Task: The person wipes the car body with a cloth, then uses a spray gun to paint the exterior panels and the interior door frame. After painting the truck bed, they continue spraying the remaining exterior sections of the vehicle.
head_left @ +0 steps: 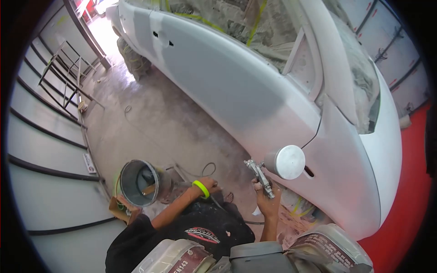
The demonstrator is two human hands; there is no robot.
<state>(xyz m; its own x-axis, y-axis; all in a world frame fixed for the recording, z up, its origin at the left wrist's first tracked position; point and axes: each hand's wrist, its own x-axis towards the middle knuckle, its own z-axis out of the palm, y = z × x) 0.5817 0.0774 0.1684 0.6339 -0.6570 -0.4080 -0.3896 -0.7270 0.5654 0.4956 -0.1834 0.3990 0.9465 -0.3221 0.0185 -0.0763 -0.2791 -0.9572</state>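
My right hand (pixel 267 200) grips a metal spray gun (pixel 260 175) with a round silver cup (pixel 287 162) on top. Its nozzle points at the lower side of a white-primed car body (pixel 236 86). My left hand (pixel 210 184), with a bright yellow-green band (pixel 200 188) on the wrist, rests low by my knee and seems to hold a thin dark hose; the grip is partly hidden. The car's windows are masked with paper and yellow tape (pixel 255 20).
A round metal can (pixel 139 183) stands on the dusty floor to my left, beside a cardboard scrap. A metal stand (pixel 68 73) leans by the white panelled wall (pixel 41 150). Red floor (pixel 405 218) shows at the right. A respirator (pixel 255 257) fills the bottom edge.
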